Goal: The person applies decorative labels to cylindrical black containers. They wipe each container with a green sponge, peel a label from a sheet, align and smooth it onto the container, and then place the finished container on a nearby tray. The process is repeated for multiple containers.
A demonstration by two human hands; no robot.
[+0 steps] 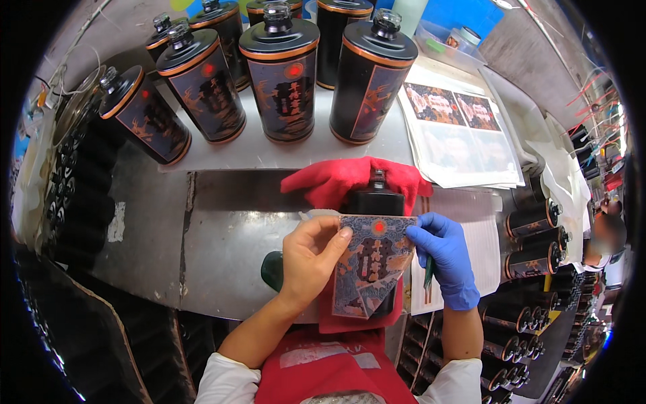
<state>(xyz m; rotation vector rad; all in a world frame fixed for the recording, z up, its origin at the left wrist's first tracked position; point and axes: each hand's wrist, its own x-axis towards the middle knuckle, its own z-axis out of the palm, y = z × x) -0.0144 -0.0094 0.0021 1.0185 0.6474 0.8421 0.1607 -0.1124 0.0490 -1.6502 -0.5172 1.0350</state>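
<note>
Both of my hands hold up a dark decorated label sheet (375,259) with a red dot, gold patterns and a clear film whose lower corner is folded over. My bare left hand (311,256) pinches its upper left edge between thumb and fingers. On the upper right corner, my right hand (444,256) in a blue glove grips it. A slim green tool (428,271) shows beside the gloved fingers; whether they hold it is hidden. Behind the sheet, a black bottle (377,202) rests on a red cloth (333,183), its lower part mostly covered by the sheet.
Several black bottles (281,81) with orange bands and labels stand along the back. Printed sheets (457,128) lie at the back right. A dark green piece (272,271) is beside my left wrist. More bottles (531,259) fill racks on the right; dark ones line the left.
</note>
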